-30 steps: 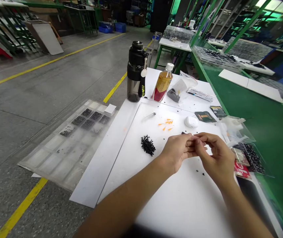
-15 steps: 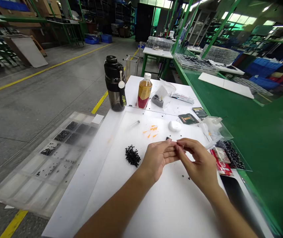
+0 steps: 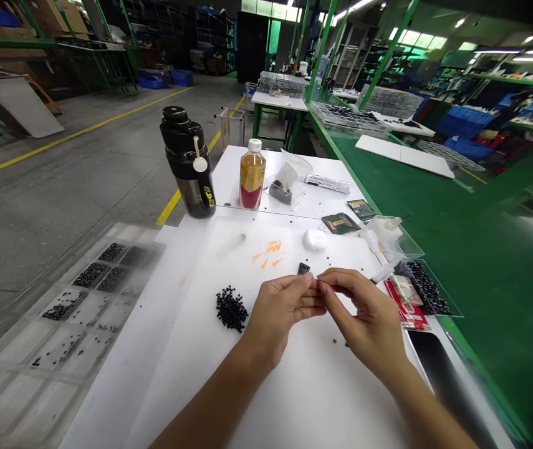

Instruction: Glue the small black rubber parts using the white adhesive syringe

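Over the white table, my two hands meet at the fingertips. My left hand (image 3: 273, 315) is closed, thumb pressed against the fingers, and the tiny piece at its tips is too small to name. My right hand (image 3: 369, 318) pinches at the same spot, thumb against forefinger; what it holds is mostly hidden. Just beyond the left thumb shows a small black rectangular piece (image 3: 303, 268); whether it lies on the table or touches the hand I cannot tell. A pile of small black parts (image 3: 232, 309) lies left of my left hand. Several orange dispensing needle tips (image 3: 273, 247) lie farther back.
A black tumbler (image 3: 189, 165) and a drink bottle (image 3: 252, 174) stand at the back left. Nearby are a white rounded case (image 3: 315, 240) and a plastic bag (image 3: 289, 181). A compartment tray (image 3: 18, 349) is at left, a dark phone-like slab (image 3: 448, 380) at right.
The view has shifted, so the table things appear farther left. My hands stay together, their fingertips drawn a little closer; more of the small black rectangular piece shows.
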`<state>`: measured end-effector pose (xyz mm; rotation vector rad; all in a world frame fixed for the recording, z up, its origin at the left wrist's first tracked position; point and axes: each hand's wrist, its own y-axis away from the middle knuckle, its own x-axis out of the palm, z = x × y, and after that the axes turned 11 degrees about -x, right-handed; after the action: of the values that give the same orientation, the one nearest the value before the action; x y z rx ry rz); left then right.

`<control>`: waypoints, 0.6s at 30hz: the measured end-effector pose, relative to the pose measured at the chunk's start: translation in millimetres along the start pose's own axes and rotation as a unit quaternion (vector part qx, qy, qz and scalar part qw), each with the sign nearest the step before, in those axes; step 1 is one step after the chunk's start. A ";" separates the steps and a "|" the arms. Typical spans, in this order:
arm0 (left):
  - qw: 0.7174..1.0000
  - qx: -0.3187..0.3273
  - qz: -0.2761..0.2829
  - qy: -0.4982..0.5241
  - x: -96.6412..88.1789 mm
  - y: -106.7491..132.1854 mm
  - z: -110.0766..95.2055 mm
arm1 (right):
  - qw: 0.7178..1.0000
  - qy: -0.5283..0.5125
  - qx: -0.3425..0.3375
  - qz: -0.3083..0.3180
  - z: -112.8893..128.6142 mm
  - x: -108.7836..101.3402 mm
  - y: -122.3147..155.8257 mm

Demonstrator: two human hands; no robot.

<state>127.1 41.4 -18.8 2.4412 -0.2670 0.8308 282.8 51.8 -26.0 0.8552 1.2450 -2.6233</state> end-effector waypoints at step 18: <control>0.996 -0.047 -0.055 0.046 7.1 0.9 11.5 | 0.903 0.099 0.283 -0.307 -41.8 -35.2 6.4</control>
<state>138.2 34.2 -21.7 2.3017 -0.1340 0.8594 332.7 74.0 -32.6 0.9341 0.8838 -3.6000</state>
